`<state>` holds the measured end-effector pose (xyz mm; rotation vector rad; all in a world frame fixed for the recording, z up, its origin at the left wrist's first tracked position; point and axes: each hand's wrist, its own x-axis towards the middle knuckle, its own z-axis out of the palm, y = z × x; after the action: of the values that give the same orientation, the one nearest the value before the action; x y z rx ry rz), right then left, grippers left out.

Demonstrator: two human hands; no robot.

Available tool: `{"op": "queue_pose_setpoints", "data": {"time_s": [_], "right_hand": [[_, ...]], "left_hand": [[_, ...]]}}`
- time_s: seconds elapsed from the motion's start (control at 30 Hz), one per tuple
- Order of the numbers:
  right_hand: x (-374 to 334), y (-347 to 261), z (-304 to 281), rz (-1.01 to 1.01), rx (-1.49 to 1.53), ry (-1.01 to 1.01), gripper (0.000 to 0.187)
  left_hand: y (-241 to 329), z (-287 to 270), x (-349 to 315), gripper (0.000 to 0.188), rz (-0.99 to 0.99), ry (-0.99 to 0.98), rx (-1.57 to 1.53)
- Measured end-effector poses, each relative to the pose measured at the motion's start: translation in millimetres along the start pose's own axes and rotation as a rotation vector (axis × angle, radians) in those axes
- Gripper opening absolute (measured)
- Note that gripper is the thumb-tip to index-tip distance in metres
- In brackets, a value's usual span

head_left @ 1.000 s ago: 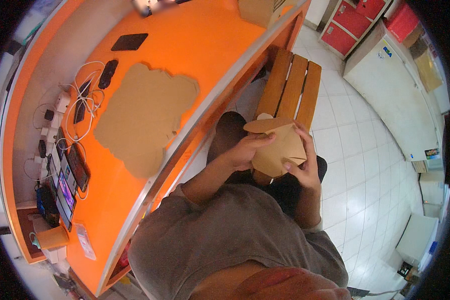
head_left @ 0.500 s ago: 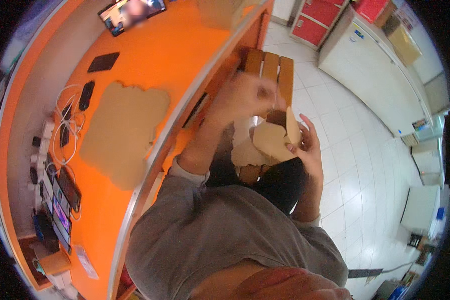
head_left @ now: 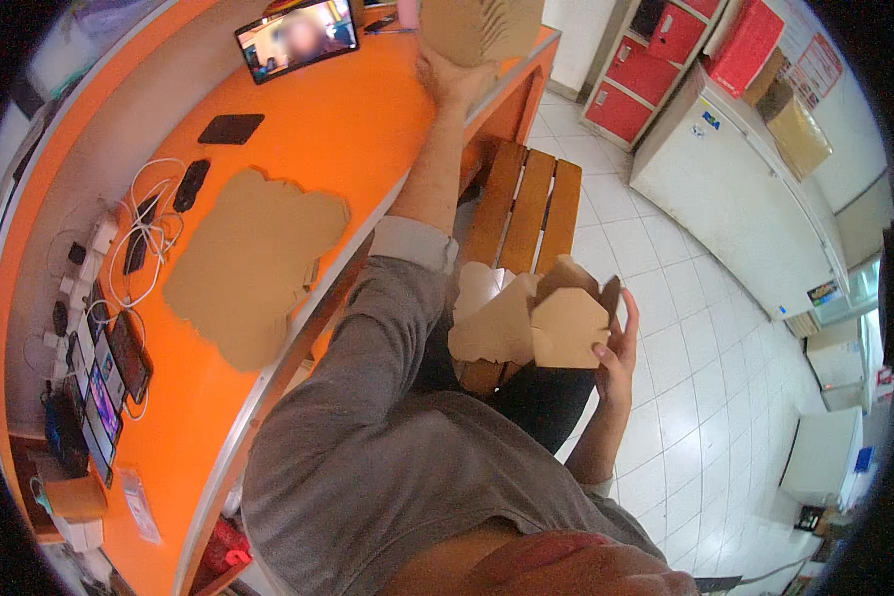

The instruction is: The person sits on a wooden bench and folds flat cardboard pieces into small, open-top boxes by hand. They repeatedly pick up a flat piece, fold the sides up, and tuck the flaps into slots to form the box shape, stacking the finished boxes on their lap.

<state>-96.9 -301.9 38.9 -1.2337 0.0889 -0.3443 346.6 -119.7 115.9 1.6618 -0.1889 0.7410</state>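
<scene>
My right hand (head_left: 618, 348) holds a brown paper food box (head_left: 570, 328) by its right side, thumb on the front wall. The box's top flaps stand up and apart. Beside it, flat brown box blanks (head_left: 492, 323) lie over my lap and the near end of the bench. My left hand (head_left: 455, 81) reaches to the far end of the counter, against a stack of brown paper boxes (head_left: 482, 28). Most of its fingers are hidden at the stack. A pile of flat box blanks (head_left: 258, 263) lies on the orange counter (head_left: 348, 129).
A slatted wooden bench (head_left: 521, 204) stands right of the counter. On the counter are a tablet (head_left: 298, 42), a dark phone (head_left: 231, 129), white cables (head_left: 149, 233) and more devices along the wall. A white chest freezer (head_left: 735, 179) and red lockers (head_left: 646, 74) stand far right.
My left hand has moved away from the paper box, forward to the stack on the counter. My right hand keeps the box, whose front now faces me. The whole view has shifted.
</scene>
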Motion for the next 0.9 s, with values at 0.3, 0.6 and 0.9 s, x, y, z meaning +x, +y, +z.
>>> {"op": "queue_pose_setpoints", "data": {"time_s": [0.3, 0.6, 0.9], "right_hand": [[-1.9, -54.4, -46.2, -0.282, 0.727, 0.082, 0.098], [6.2, -43.6, 6.4, -0.266, -0.233, 0.054, 0.123], [25.0, -64.0, 14.7, -0.544, -0.262, -0.037, 0.087]], "left_hand": [[75.4, -109.0, -177.5, 0.124, -0.033, -1.045, -0.343], [34.9, -158.9, -262.6, 0.136, -0.232, -1.449, -0.406], [25.4, -170.5, -260.2, 0.131, -0.184, -1.230, -0.246]]}}
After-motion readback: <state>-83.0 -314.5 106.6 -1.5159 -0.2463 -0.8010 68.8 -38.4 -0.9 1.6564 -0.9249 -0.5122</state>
